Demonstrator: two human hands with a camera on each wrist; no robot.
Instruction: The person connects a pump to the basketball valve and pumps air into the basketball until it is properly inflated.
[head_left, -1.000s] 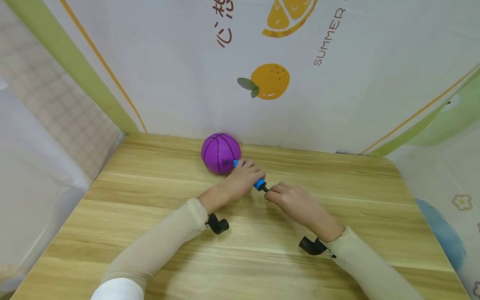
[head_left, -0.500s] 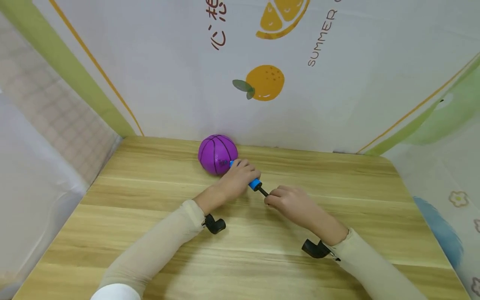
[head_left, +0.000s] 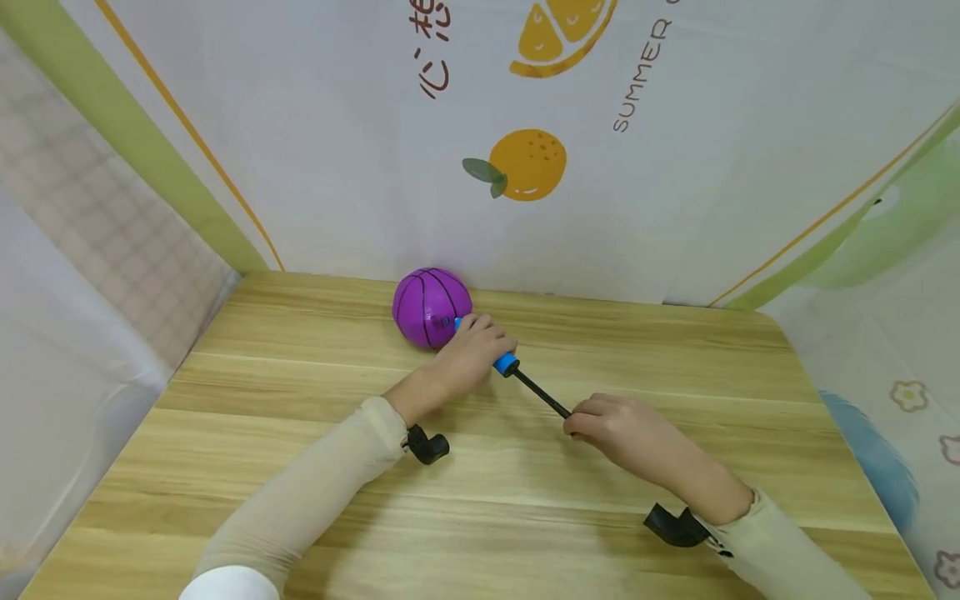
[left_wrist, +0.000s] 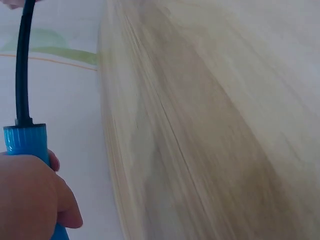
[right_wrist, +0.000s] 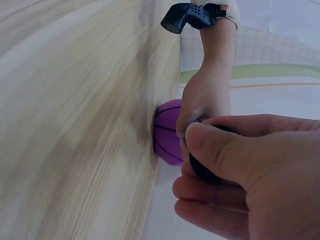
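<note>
Extending farther than before: black rod (head_left: pixel 542 392) between pump (head_left: pixel 506 364) and right hand (head_left: pixel 633 437)

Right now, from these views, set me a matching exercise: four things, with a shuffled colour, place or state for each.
1. Ball
2. Pump rod
3. Left hand
4. Right hand

A. Black, running between the two hands
B. Holds the black handle
C. Purple with dark lines
D. Grips the blue barrel

Pairs: 1-C, 2-A, 3-D, 4-B.
</note>
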